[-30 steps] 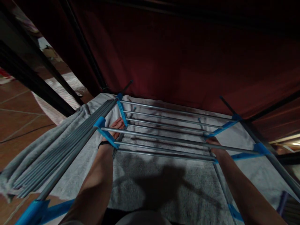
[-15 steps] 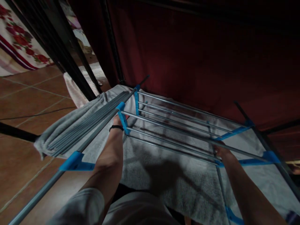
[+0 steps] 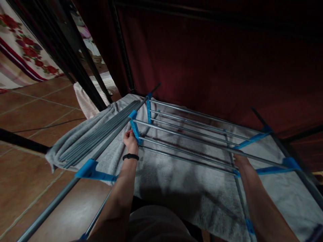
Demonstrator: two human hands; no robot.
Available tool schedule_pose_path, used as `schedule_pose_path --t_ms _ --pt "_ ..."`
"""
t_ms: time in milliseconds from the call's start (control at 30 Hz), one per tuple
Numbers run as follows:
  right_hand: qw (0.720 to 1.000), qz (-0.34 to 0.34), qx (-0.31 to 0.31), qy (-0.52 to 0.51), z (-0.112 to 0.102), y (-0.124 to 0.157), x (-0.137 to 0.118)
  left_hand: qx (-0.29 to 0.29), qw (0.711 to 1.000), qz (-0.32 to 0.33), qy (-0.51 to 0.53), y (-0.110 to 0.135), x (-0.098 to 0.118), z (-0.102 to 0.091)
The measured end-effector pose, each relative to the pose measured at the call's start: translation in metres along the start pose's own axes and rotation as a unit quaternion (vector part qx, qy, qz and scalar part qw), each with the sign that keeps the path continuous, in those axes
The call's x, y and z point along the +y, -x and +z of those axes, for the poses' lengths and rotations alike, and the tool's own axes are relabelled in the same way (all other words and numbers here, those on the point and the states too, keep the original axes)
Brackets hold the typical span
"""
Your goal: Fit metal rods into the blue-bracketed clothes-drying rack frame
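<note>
A rack of grey metal rods with blue plastic brackets stands over a grey blanket. My left hand, with a dark band at its wrist, is beside the lower part of the left front bracket. Its fingers are curled closed; anything inside them is hidden. At the right end of the rods, my right hand appears curled round the rack beside another blue bracket. A rod partly covers its fingers. Long side poles run through the upper brackets.
Several loose grey rods lie on the blanket at left. A dark red cloth hangs behind the rack. Black poles rise at left above a tiled floor. Floral cloth hangs farther back.
My left hand has come out from behind the left front bracket and is now more visible, fingers curled. My right hand stays by the right end of the rods. The view has shifted slightly.
</note>
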State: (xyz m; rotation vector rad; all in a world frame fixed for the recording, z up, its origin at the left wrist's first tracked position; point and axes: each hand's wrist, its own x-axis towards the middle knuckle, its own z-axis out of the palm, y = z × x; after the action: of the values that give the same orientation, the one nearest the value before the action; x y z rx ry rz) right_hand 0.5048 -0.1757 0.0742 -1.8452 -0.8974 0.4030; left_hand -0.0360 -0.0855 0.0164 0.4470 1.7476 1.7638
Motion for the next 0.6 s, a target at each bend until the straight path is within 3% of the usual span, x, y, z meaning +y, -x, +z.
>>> schedule_pose_path --t_ms 133,200,267,333,400,500,600 --pt "0.998 0.021 0.056 -0.037 0.010 0.035 -0.023 0.006 1.000 0.002 -0.028 0.025 -0.008 -0.011" --pt "0.992 -0.057 0.080 -0.076 0.020 0.078 -0.035 -0.015 0.998 0.017 -0.061 0.035 -0.012 -0.018" --pt "0.986 -0.123 0.027 -0.106 0.035 0.131 -0.044 -0.043 0.994 0.034 -0.091 0.040 -0.015 -0.024" --pt "0.974 -0.164 -0.121 -0.098 0.055 0.181 -0.047 -0.070 0.990 0.063 -0.102 0.042 -0.017 -0.028" --pt "0.940 -0.234 -0.247 -0.037 0.078 0.215 -0.045 -0.093 0.986 0.092 -0.102 0.041 -0.019 -0.031" --pt "0.908 -0.306 -0.266 0.105 0.112 0.232 -0.037 -0.115 0.983 0.103 -0.097 0.037 -0.021 -0.033" --pt "0.888 -0.313 -0.250 0.227 0.135 0.224 -0.032 -0.135 0.982 0.094 -0.096 0.036 -0.020 -0.036"
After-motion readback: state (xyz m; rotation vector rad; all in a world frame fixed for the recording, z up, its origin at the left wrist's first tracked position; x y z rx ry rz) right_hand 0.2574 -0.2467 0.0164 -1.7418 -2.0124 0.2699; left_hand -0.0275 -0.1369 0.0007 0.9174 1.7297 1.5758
